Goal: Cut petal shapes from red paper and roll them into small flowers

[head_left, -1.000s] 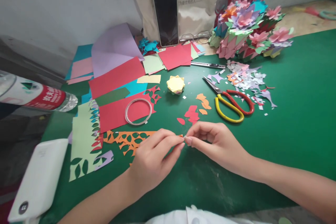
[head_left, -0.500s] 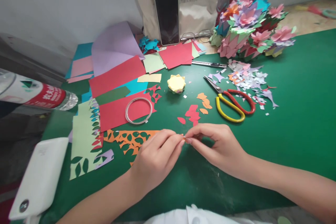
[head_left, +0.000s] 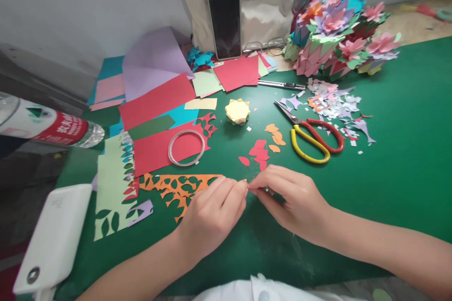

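My left hand (head_left: 215, 207) is closed in a pinch, with a sliver of an orange paper piece (head_left: 245, 180) at its fingertips, mostly hidden. Close beside it, my right hand (head_left: 291, 195) pinches thumb against forefinger; what lies between them is too small to make out. Just beyond the fingers lie red paper petals (head_left: 260, 151) and orange paper petals (head_left: 276, 138). A cut-out orange sheet (head_left: 178, 183) runs partly under my left hand. Farther back stands a folded yellow paper piece (head_left: 237, 111).
Right of the petals rest scissors (head_left: 310, 143), with paper scraps (head_left: 334, 101) behind. A tape roll (head_left: 171, 150) sits on red paper. Paper flowers (head_left: 335, 28), a propped phone (head_left: 223, 14) and a utility knife (head_left: 280, 85) are at the back. A bottle (head_left: 60, 124) and white power bank (head_left: 52, 240) are left.
The fingertips of my two hands have shifted slightly. The white bit that showed between them earlier is no longer visible there; the objects on the table stay put.
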The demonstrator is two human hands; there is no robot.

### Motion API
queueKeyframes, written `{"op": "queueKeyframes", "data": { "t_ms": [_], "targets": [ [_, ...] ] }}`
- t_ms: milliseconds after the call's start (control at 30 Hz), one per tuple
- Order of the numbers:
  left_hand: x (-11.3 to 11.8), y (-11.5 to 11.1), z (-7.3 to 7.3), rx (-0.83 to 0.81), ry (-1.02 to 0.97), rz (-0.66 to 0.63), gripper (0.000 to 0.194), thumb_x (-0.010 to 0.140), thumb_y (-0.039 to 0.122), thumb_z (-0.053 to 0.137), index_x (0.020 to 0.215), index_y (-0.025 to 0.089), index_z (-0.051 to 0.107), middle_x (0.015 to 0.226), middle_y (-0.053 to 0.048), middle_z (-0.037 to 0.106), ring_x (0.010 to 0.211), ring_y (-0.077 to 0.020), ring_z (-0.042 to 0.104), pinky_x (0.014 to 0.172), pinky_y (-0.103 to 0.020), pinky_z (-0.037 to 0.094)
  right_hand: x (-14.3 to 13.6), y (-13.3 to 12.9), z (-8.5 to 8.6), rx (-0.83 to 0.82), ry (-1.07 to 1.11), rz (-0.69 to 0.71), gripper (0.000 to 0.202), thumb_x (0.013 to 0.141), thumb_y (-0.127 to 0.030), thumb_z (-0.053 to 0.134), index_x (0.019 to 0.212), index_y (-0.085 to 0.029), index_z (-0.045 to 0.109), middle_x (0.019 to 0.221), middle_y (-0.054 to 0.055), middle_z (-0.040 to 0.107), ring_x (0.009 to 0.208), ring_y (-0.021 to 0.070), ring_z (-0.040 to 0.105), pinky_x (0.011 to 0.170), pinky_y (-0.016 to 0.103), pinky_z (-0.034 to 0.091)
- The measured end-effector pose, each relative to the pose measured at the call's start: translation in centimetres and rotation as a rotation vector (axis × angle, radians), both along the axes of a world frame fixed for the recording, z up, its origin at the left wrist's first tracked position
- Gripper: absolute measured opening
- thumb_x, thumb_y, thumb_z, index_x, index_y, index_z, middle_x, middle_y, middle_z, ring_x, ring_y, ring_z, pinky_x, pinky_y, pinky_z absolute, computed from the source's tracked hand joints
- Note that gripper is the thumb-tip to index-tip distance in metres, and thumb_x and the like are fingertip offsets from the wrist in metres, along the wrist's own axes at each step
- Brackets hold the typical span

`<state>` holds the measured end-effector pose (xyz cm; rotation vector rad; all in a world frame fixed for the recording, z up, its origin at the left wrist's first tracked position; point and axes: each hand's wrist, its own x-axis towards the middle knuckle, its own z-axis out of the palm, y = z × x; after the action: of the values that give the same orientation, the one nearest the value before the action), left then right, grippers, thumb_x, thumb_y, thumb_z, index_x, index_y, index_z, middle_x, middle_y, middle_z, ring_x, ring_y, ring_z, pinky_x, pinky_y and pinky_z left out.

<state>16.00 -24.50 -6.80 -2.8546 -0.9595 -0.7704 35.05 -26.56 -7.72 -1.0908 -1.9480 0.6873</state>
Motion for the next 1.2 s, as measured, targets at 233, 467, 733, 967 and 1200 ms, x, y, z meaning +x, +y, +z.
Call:
{"op": "queueKeyframes", "data": {
  "t_ms": [233,467,733,967,1200],
  "targets": [
    [-0.07,0.14,-0.05,-0.057,-0.009,-0.009,0.011,0.091,0.006,0.05,0.093,0.011,0.059,0.072,-0.003,0.068,0.066,-0.0154,0.063,0.07,-0.029,0.054,-0.03,0.13,0.09,0.001,-0.005,0.005,0.016,0.09,-0.005,0.053,0.096,-0.018,0.06,0.08,0.003,0.065,0.071,0.0134,0.059,0.063,0.024,0.048],
    [-0.05,0.25,-0.06,-0.043,-0.047,-0.03,0.009,0.088,0.008,0.057,0.096,0.01,0.06,0.074,-0.004,0.069,0.067,-0.0174,0.063,0.067,-0.031,0.053,0.04,0.13,0.13,-0.003,0.008,-0.006,0.015,0.089,-0.006,0.055,0.096,-0.018,0.061,0.08,0.002,0.066,0.071,0.0126,0.06,0.064,0.023,0.048],
    [-0.13,0.26,-0.11,-0.043,-0.032,-0.04,0.008,0.089,0.007,0.056,0.092,0.012,0.061,0.071,-0.004,0.069,0.064,-0.0159,0.064,0.071,-0.031,0.056,0.1,0.21,0.37,0.018,-0.029,-0.012,0.014,0.09,-0.007,0.054,0.093,-0.018,0.062,0.075,0.002,0.065,0.069,0.014,0.055,0.061,0.026,0.046],
    [-0.1,0.12,-0.09,-0.098,-0.046,-0.038,0.012,0.09,0.007,0.052,0.094,0.012,0.061,0.072,-0.004,0.07,0.066,-0.0151,0.063,0.073,-0.031,0.056,0.06,0.32,0.43,0.037,-0.034,-0.006,0.013,0.089,-0.006,0.055,0.092,-0.017,0.062,0.073,0.002,0.063,0.068,0.0138,0.052,0.06,0.025,0.044],
    [-0.2,0.3,-0.11,-0.14,-0.072,-0.038,0.014,0.091,0.007,0.049,0.098,0.012,0.06,0.074,-0.005,0.069,0.064,-0.0158,0.06,0.062,-0.029,0.052,0.1,0.36,0.46,0.02,-0.042,-0.005,0.013,0.09,-0.008,0.054,0.092,-0.018,0.061,0.074,0.002,0.064,0.07,0.0146,0.053,0.06,0.026,0.045]
  ]
}}
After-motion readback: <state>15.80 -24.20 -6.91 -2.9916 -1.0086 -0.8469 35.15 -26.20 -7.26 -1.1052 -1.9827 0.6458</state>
